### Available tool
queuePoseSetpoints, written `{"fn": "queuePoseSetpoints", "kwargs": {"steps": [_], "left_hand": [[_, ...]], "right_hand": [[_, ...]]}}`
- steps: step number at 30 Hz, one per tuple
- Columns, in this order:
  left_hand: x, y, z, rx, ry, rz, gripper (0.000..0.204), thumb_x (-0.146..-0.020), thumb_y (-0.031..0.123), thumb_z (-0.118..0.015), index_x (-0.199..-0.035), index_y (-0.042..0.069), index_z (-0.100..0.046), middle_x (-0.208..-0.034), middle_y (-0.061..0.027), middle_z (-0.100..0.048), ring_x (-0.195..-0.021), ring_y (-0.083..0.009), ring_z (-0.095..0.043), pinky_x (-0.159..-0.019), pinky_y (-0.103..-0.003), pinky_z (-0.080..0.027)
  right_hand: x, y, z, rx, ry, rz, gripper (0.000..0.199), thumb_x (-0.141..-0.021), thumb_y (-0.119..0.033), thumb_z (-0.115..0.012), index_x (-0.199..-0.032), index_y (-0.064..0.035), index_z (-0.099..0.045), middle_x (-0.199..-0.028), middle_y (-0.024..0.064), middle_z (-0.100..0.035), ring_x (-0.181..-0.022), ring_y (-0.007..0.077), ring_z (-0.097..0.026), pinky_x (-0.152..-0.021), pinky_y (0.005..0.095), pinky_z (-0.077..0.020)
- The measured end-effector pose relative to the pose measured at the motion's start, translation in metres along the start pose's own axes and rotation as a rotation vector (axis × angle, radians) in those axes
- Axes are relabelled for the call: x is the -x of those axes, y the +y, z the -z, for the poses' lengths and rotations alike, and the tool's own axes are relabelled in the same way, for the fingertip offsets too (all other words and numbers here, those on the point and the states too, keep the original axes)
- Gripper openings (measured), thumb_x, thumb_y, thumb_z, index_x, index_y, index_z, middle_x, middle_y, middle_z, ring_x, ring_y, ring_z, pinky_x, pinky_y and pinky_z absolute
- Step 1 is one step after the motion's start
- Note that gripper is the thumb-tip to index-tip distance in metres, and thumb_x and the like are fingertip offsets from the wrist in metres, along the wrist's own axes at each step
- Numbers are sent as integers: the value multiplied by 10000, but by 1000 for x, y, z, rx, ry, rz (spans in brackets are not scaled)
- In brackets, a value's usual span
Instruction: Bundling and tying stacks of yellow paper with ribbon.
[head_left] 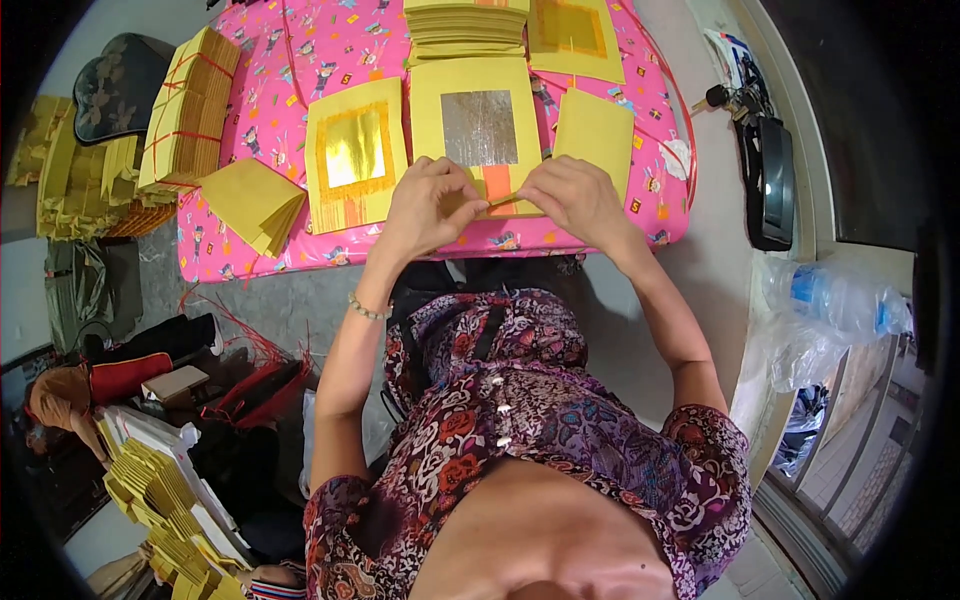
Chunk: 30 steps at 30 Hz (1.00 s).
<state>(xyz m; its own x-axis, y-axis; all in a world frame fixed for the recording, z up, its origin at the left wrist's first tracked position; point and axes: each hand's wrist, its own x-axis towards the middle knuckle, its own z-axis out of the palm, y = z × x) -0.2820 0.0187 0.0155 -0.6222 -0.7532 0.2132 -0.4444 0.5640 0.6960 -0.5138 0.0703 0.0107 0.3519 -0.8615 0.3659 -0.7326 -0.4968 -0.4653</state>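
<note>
A yellow paper sheet (427, 112) with a silver square and an orange patch lies at the near edge of the pink table. My left hand (432, 203) pinches its near edge between thumb and fingers. A little to the right, my right hand (578, 200) pinches the same edge, which looks curled up between the two hands. Left of it lies a yellow sheet with a gold foil square (355, 152). A plain yellow paper (595, 135) lies beyond my right hand, partly covered by it.
Farther back are a stack of yellow paper (466, 28) and another gold-square sheet (572, 38). At the left stand bundled yellow papers (190, 110) tied with red string, with a loose folded bunch (255, 205) nearby. Another person's hand (125, 572) shows at lower left beside yellow paper piles.
</note>
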Motion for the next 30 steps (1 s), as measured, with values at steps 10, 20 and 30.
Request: {"fn": "queuePoseSetpoints", "kwargs": {"steps": [10, 20, 30], "left_hand": [[0, 18, -18, -330, 295, -78, 264, -756, -37, -593, -1006, 30, -543, -927, -134, -557, -812, -330, -547, -705, -377, -467], [8, 16, 8, 543, 744, -84, 154, -925, -5, -468, -1078, 4, -455, -972, -51, -570, -896, -104, -554, -763, -232, -455], [16, -18, -5, 789, 503, 37, 325, -944, 73, -490, -1252, 8, -410, -1114, -55, -552, -1014, -117, -512, -873, -253, -407]], "right_hand": [[-35, -18, 25, -42, 130, 65, 276, -795, -223, -681, -1006, -61, -608, -959, 86, -617, -889, 240, -599, -749, 331, -483], [-53, 30, -8, -656, 477, -287, 757, -839, -237, -683, -1396, 15, -237, -1367, 176, -369, -1265, 273, -393, -993, 405, -387], [-62, 17, -18, -1041, 298, -47, 992, -713, -447, -768, -1416, -10, -221, -1366, 143, -379, -1287, 264, -361, -1076, 396, -274]]}}
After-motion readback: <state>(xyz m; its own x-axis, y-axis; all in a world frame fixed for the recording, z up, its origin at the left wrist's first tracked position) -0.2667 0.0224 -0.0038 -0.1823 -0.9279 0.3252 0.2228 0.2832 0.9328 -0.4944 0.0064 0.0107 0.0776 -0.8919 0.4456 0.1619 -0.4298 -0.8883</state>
